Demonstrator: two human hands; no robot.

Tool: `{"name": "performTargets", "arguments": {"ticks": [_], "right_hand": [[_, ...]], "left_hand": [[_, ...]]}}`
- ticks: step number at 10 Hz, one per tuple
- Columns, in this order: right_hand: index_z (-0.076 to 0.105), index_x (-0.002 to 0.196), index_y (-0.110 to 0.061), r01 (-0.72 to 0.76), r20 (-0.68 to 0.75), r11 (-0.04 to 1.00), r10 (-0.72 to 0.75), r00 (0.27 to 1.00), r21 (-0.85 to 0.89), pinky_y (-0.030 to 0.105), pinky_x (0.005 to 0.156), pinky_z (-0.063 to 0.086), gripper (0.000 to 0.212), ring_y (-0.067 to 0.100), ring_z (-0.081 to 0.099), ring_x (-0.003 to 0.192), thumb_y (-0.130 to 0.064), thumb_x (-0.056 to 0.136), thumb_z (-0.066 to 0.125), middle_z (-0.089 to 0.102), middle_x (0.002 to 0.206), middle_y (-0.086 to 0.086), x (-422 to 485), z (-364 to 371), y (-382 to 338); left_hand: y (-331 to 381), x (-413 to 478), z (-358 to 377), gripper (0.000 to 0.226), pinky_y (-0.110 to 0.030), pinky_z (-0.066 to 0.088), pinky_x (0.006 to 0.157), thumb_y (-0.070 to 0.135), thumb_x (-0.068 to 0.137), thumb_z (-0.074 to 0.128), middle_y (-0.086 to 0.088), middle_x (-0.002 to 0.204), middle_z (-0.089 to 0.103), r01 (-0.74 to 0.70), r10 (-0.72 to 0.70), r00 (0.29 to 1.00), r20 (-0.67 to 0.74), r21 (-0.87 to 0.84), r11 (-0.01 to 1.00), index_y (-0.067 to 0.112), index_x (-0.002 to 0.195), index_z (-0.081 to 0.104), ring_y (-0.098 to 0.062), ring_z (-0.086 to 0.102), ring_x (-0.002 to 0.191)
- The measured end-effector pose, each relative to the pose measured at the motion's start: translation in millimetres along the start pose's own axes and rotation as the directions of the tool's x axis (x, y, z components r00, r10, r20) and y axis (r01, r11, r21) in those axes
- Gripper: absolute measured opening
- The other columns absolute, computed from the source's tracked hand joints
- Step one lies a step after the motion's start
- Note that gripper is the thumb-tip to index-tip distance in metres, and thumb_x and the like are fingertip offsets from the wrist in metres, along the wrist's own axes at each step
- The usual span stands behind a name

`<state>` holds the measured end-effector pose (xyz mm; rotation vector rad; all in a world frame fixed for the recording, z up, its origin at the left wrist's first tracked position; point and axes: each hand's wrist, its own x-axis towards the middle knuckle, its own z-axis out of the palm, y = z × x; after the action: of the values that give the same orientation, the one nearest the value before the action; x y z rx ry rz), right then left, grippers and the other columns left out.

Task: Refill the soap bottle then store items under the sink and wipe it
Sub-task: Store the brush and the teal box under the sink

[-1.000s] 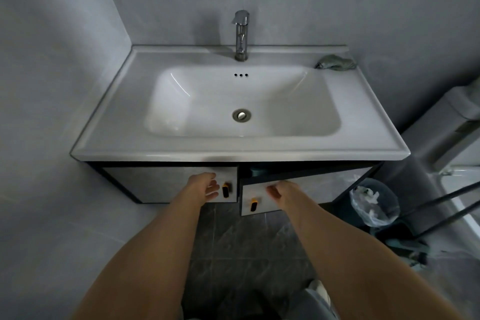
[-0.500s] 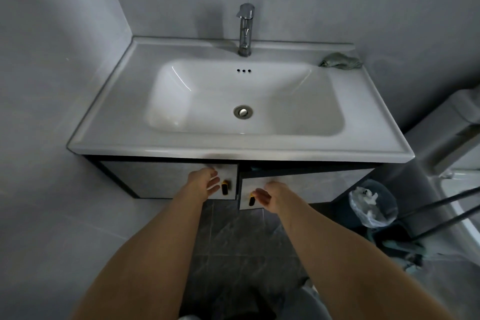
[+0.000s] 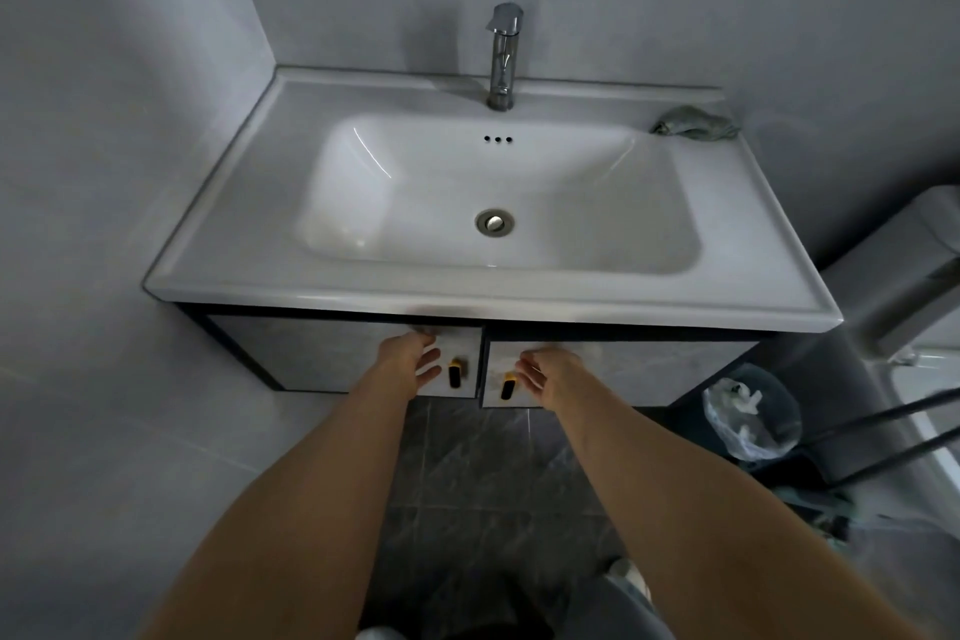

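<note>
A white sink [image 3: 779, 244] with a chrome tap [image 3: 503, 55] sits on a cabinet with two pale doors. My left hand [image 3: 410, 361] lies with straight fingers against the left door [image 3: 322, 353], just left of its black and yellow handle [image 3: 455, 373]. My right hand [image 3: 550, 374] hovers with loosely bent fingers at the right door [image 3: 665, 369], beside its handle [image 3: 507, 386]. Both doors look almost flush with the cabinet. A crumpled green cloth [image 3: 696, 122] lies on the sink's back right corner. No soap bottle is visible.
Grey walls close in on the left and behind. A bin with a clear bag [image 3: 750, 418] stands on the dark tiled floor to the right, next to a black metal frame [image 3: 893, 426] and a white toilet [image 3: 904, 286].
The right door, ajar a second ago, has swung in nearly flush with the cabinet under my right hand. My left hand stayed on the left door. The view rose slightly.
</note>
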<state>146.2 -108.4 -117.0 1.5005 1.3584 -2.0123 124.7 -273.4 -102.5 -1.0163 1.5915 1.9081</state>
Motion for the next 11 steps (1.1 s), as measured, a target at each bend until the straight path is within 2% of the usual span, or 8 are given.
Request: {"name": "performTargets", "arguments": {"ticks": [1,3,4,6,8,9,10,11], "right_hand": [[0.055,0.088,0.000,0.001,-0.012,1.000,-0.001,1.000,0.004,0.030,0.085,0.054,0.008,0.016,0.057,0.063,-0.003,0.093,0.050,0.059,0.072,0.012,5.2,1.5,-0.1],[0.051,0.077,-0.001,0.021,-0.030,0.999,-0.020,0.999,0.030,0.028,0.079,0.054,0.020,0.014,0.056,0.060,-0.005,0.096,0.046,0.058,0.071,0.011,6.4,2.9,0.4],[0.046,0.076,-0.009,0.054,0.043,0.996,-0.057,0.997,0.067,0.019,0.066,0.056,0.021,0.012,0.052,0.064,-0.003,0.095,0.042,0.052,0.077,0.006,2.7,1.7,-4.6],[0.045,0.073,-0.006,0.060,0.001,0.998,-0.060,0.998,0.022,0.022,0.085,0.052,0.023,0.010,0.054,0.045,-0.002,0.095,0.042,0.058,0.049,0.006,7.9,5.6,-13.7],[0.052,0.080,0.001,0.042,-0.041,0.999,-0.041,0.998,0.034,0.027,0.090,0.051,0.015,0.013,0.050,0.056,-0.004,0.094,0.051,0.057,0.082,0.010,9.1,6.5,-15.7],[0.047,0.074,-0.009,0.096,0.049,0.995,-0.097,0.994,0.031,0.017,0.062,0.056,0.021,0.008,0.058,0.043,-0.001,0.093,0.046,0.052,0.077,0.005,15.6,2.6,-11.2],[0.045,0.077,-0.013,0.097,0.116,0.994,-0.103,0.988,0.052,0.016,0.043,0.050,0.021,0.003,0.058,0.040,0.003,0.091,0.045,0.050,0.080,0.005,15.4,-5.1,-8.4],[0.046,0.080,-0.010,0.147,0.139,0.984,-0.132,0.981,-0.103,0.017,0.048,0.052,0.017,0.009,0.060,0.046,0.001,0.093,0.043,0.049,0.080,0.006,17.8,-4.9,-7.0]], "left_hand": [[1.1,-0.1,-0.2,0.034,-0.037,0.048,0.090,0.003,0.097,0.050,-0.016,0.134,0.055,-0.003,0.003,1.000,0.000,-0.004,1.000,-0.004,0.130,0.048,-0.027,0.054,0.123],[1.9,-0.4,0.3,0.035,-0.038,0.048,0.091,0.003,0.098,0.049,-0.016,0.135,0.054,-0.002,0.002,1.000,0.006,-0.002,1.000,-0.004,0.131,0.047,-0.027,0.053,0.124],[2.0,1.2,-0.1,0.034,-0.038,0.048,0.091,0.002,0.097,0.049,-0.017,0.135,0.054,-0.004,0.004,1.000,-0.001,-0.002,1.000,-0.005,0.131,0.047,-0.028,0.053,0.124],[2.0,2.1,-0.4,0.035,-0.039,0.046,0.094,0.002,0.097,0.050,-0.017,0.135,0.054,-0.005,0.005,1.000,0.009,-0.010,1.000,-0.006,0.131,0.047,-0.028,0.054,0.119],[3.9,4.0,-1.4,0.035,-0.040,0.047,0.094,0.001,0.097,0.050,-0.018,0.133,0.055,0.003,-0.003,1.000,0.006,-0.011,1.000,-0.005,0.131,0.047,-0.028,0.053,0.124],[4.3,3.6,-1.4,0.035,-0.040,0.047,0.094,0.001,0.096,0.050,-0.017,0.134,0.055,0.014,-0.014,1.000,0.005,-0.007,1.000,-0.005,0.131,0.048,-0.028,0.052,0.124],[3.6,3.2,-1.1,0.036,-0.039,0.046,0.094,0.003,0.097,0.050,-0.016,0.134,0.055,0.020,-0.020,1.000,-0.003,0.047,0.999,-0.005,0.132,0.047,-0.029,0.052,0.125],[4.3,-2.2,0.0,0.030,-0.038,0.048,0.089,0.002,0.098,0.047,-0.016,0.128,0.059,0.065,-0.064,0.998,-0.011,0.249,0.966,-0.005,0.127,0.050,-0.029,0.057,0.116]]}}
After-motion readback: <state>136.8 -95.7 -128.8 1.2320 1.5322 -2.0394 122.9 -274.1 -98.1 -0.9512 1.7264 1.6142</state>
